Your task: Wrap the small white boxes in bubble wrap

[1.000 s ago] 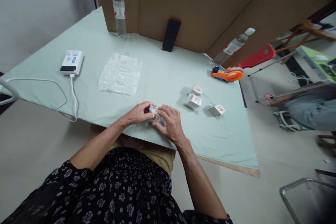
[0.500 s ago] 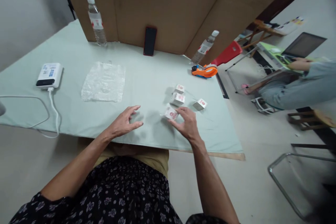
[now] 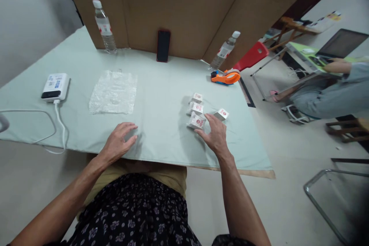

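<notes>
Three small white boxes with red print stand in a short row on the right half of the table: a far box [image 3: 197, 98], a middle box [image 3: 196, 108] and a near box [image 3: 197, 122], the nearer two in clear wrap. My right hand [image 3: 215, 132] is beside the near box, thumb and fingers apart, holding nothing. Just beyond its fingers sits another white box [image 3: 221, 114], set off to the right. Over the front of the table hovers my left hand [image 3: 118, 140], open and empty. A sheet of bubble wrap [image 3: 113, 92] lies flat beyond it.
A white power bank [image 3: 56, 86] with a cable lies at left. Against the cardboard screen [image 3: 181, 7] stand a phone [image 3: 163, 46], a left bottle [image 3: 105, 30] and a right bottle [image 3: 225, 50]. An orange tape dispenser [image 3: 227, 77] sits at right. A person [image 3: 331, 92] sits beyond with a laptop.
My right hand has let go of the near wrapped box, which now stands closer to the row, and has drawn off to the right. My left hand has moved left.
</notes>
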`<state>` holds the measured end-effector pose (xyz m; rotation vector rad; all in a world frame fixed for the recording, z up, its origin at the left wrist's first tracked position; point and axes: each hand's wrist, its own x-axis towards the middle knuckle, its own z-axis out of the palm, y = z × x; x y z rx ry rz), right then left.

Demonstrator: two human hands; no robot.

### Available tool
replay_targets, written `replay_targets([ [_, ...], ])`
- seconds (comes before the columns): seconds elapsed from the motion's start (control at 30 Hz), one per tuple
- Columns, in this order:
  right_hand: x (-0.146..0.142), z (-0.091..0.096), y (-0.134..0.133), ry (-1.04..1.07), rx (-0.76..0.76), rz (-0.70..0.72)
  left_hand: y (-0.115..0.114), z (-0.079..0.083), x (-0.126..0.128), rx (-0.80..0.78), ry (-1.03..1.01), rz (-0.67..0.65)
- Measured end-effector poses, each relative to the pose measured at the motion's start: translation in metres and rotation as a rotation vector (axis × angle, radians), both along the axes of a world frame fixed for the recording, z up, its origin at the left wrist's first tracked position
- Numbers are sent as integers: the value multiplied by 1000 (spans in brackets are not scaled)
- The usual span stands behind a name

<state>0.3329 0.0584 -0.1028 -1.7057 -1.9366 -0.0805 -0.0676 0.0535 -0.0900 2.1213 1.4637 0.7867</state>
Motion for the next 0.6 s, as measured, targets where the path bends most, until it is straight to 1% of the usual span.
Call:
replay_targets([
  [0.1,-1,0,-15,3,42,-43,16,-2,-11,93,149,98],
  [0.17,0,-1,-25,10,57,-55,32,-3,-14,100,262,157],
  [0.27,1,-7,-39,37,68,-74,55,-6,-12,37,405,219],
  [0.37,2,-19,-50,69,55,-86,69,-8,-7,-53,473,201],
  [0.47,3,-28,-51,95,44,-90,66,-11,-2,-80,479,168],
  [0.53,3,-27,-46,106,41,-92,57,-15,1,-49,472,166],
  [0.6,3,-21,-36,102,33,-86,47,-19,3,-9,468,166],
])
